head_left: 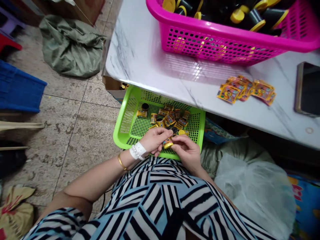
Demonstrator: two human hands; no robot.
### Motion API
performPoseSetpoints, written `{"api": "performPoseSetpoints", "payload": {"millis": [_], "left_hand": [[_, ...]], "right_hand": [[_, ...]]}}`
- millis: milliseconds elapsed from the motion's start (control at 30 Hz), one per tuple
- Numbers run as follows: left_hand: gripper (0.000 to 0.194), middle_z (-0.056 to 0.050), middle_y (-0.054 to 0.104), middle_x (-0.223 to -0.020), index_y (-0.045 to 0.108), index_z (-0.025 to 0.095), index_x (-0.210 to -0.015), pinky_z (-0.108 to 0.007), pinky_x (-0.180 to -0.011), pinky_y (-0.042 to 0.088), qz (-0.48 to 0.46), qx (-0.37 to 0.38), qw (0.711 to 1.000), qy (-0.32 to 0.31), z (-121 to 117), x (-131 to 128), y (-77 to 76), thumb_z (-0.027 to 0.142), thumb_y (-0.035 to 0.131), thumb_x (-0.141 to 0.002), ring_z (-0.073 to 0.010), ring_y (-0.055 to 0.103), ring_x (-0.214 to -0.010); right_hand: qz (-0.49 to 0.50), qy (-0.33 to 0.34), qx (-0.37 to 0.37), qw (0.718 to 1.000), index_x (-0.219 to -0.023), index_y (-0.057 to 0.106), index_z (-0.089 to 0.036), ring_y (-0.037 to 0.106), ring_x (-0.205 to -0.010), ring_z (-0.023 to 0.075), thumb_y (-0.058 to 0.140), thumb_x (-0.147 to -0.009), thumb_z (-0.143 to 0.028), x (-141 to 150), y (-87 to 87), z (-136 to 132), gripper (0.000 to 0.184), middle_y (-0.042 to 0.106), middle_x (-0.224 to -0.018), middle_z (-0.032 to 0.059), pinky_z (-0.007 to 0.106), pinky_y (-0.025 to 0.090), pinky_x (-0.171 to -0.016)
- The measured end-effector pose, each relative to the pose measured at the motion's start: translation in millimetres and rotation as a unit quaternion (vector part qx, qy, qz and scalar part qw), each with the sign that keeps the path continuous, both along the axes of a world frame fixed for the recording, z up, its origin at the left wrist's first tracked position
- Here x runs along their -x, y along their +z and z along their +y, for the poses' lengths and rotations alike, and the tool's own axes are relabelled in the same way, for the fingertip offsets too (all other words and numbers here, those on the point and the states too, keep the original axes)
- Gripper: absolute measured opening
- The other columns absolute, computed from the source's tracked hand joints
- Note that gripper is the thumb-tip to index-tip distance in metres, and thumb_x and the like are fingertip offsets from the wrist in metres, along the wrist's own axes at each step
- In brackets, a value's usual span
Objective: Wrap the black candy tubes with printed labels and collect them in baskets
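Between my two hands is a small plastic tub [167,143] with a yellow lid and a colourful printed label. My left hand [156,140] pinches it from the left, thumb on top, and my right hand [187,150] has its fingers on the right side. Both hands are over the near rim of a green basket [120,130]. Inside the basket lie several labelled tubs [170,117], some with black ends showing. A yellow lid [181,132] shows just beyond my right fingers.
A pink basket [225,33] of black tubs with yellow lids stands on the marble-patterned table [140,50]. Labels [235,89] lie in piles near its edge, with a phone [308,88] to the right. A green sack [71,45] and blue container [20,86] are at left, a plastic bag [255,190] at right.
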State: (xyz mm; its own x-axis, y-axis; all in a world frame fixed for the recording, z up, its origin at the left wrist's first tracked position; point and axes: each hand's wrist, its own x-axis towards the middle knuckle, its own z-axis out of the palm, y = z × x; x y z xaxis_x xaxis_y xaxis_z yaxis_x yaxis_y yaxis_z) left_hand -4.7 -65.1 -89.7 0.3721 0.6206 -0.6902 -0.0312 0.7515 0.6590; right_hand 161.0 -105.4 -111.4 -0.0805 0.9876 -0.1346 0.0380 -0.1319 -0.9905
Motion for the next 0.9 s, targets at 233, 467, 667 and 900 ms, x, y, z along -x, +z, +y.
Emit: {"api": "performPoseSetpoints", "payload": {"millis": [233,467,667,900], "left_hand": [[0.051,0.006,0.051,-0.037,0.051,0.016,-0.068,-0.018,-0.03,0.038,-0.117,0.046,0.992,0.007,1,-1,-3.9,0.065,0.064,-0.075,-0.0047,0.035,-0.023],[0.051,0.006,0.048,-0.043,0.052,0.015,-0.064,-0.014,-0.032,0.03,-0.096,0.007,0.995,0.035,-2,-4,-8.5,0.061,0.075,-0.067,-0.0033,0.039,-0.032],[0.047,0.005,0.05,-0.047,0.059,0.013,-0.073,-0.016,-0.035,0.033,-0.161,0.049,0.986,0.021,-5,-2,-6.9,0.058,0.073,-0.071,-0.0035,0.037,-0.033],[0.046,0.001,0.062,-0.058,0.059,0.013,-0.08,-0.016,-0.039,0.042,-0.137,0.0,0.988,0.069,-10,-2,-10.9,0.056,0.074,-0.072,-0.0054,0.049,-0.039]], "right_hand": [[-0.08,-0.012,-0.173,0.982,-0.084,0.075,-0.027,0.062,-0.079,0.0156,0.077,-0.076,-0.015,-1,8.7,2,0.014,0.062,-0.088,0.0026,0.031,0.056,-0.068],[-0.059,0.003,-0.144,0.988,-0.098,0.071,-0.024,0.062,-0.076,0.0138,0.071,-0.081,-0.015,-2,10.0,1,0.019,0.058,-0.097,0.0048,0.026,0.054,-0.056],[-0.096,0.028,-0.231,0.968,-0.087,0.073,-0.025,0.061,-0.075,0.0133,0.074,-0.077,-0.008,-5,8.0,-2,0.021,0.058,-0.084,0.0009,0.029,0.054,-0.065],[-0.124,-0.061,-0.188,0.972,-0.097,0.073,-0.026,0.062,-0.076,0.0143,0.075,-0.078,-0.017,-9,4.8,-6,0.021,0.059,-0.093,0.0036,0.028,0.057,-0.063]]}}
